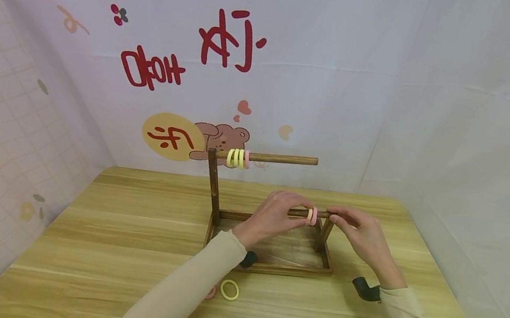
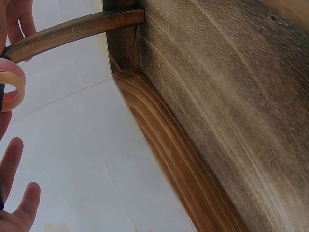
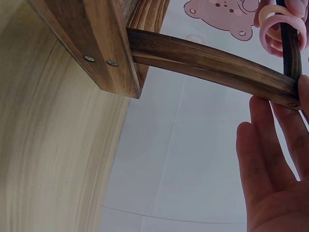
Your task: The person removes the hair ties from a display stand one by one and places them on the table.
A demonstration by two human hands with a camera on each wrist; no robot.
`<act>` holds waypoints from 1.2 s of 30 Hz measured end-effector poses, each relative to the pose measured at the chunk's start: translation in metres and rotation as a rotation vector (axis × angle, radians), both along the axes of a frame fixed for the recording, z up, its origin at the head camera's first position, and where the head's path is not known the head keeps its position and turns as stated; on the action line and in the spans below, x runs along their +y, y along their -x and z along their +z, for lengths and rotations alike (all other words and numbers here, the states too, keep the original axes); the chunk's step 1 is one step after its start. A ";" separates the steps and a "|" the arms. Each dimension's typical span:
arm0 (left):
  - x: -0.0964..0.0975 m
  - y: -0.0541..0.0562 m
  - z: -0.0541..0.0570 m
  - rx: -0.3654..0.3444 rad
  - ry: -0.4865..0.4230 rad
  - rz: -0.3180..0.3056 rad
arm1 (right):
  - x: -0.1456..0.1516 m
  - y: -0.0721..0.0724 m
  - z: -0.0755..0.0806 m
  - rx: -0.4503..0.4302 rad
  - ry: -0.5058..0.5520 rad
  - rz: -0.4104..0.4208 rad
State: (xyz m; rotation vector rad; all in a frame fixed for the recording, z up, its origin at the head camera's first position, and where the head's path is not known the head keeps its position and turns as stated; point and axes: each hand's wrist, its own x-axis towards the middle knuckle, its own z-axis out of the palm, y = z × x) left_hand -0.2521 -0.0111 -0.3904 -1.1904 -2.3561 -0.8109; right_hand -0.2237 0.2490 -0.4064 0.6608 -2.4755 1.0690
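Note:
A wooden rack (image 1: 267,269) has a tray base and two horizontal rods at different heights. My left hand (image 1: 271,217) reaches over the lower rod, thumb and fingertips pinching a pale yellow ring (image 1: 310,215) and a pink ring (image 1: 314,217) threaded on it. In the right wrist view, the pink ring (image 3: 267,31) encircles the dark rod. My right hand (image 1: 363,237) grips the right end of this rod, where it meets the short post (image 1: 325,235). Several yellow rings (image 1: 236,158) and one pink ring (image 1: 247,159) hang on the upper rod (image 1: 286,159).
On the table (image 1: 136,251), a loose yellow ring (image 1: 229,299) lies in front of the rack beside a pink ring (image 1: 210,295), partly hidden by my left sleeve. A tall post (image 1: 214,186) supports the upper rod at its left end. White printed cloth (image 1: 332,83) hangs behind.

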 end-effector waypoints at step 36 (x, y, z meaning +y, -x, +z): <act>-0.012 -0.007 -0.005 -0.125 -0.071 0.003 | 0.000 0.001 0.000 -0.022 -0.013 -0.003</act>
